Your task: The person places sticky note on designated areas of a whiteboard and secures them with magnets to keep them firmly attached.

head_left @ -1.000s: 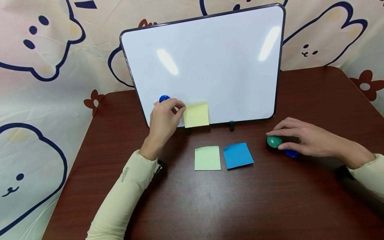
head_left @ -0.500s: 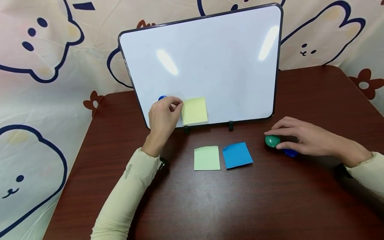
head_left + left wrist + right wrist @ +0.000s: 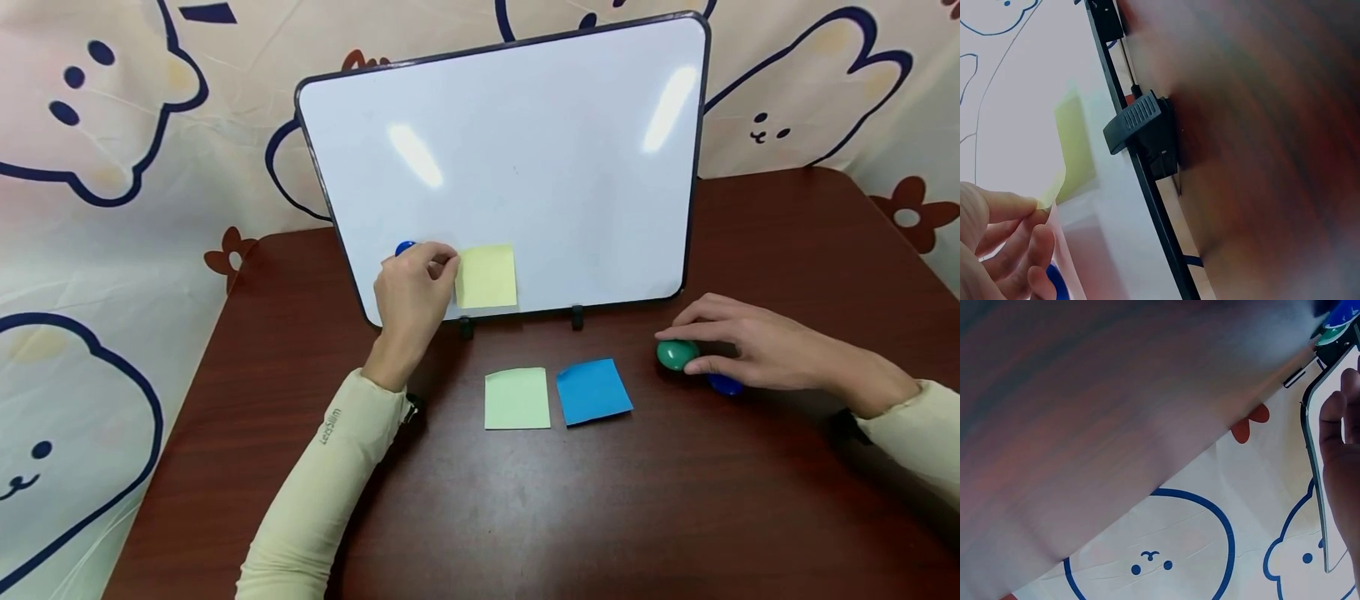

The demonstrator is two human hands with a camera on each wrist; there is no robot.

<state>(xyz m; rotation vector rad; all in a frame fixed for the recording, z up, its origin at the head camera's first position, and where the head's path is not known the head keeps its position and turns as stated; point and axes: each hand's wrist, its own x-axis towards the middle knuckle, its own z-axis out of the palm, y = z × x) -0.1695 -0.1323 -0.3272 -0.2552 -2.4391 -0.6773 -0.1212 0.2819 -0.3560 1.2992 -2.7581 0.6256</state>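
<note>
My left hand (image 3: 412,287) pinches the left edge of a yellow sticky note (image 3: 487,277) between thumb and forefinger, at the lower left of the whiteboard (image 3: 562,183). In the left wrist view the pinched edge of that note (image 3: 1075,147) curls away from the board. Partly behind this hand is a blue round magnet (image 3: 405,247), and a pink note (image 3: 1079,250) shows in the left wrist view. On the table at right, my right hand (image 3: 772,346) holds a green round magnet (image 3: 677,355) between thumb and fingers. Another blue magnet (image 3: 725,384) lies partly under that hand.
A pale green sticky note (image 3: 517,398) and a blue sticky note (image 3: 594,392) lie side by side on the dark wooden table (image 3: 525,517), in front of the board. Black clip feet (image 3: 577,317) support the board's lower edge. A patterned cloth (image 3: 82,250) hangs behind.
My left hand has shifted the yellow note slightly upward, so its bottom edge now lies above the board's lower frame. The right hand stays at the green magnet with hardly any movement.
</note>
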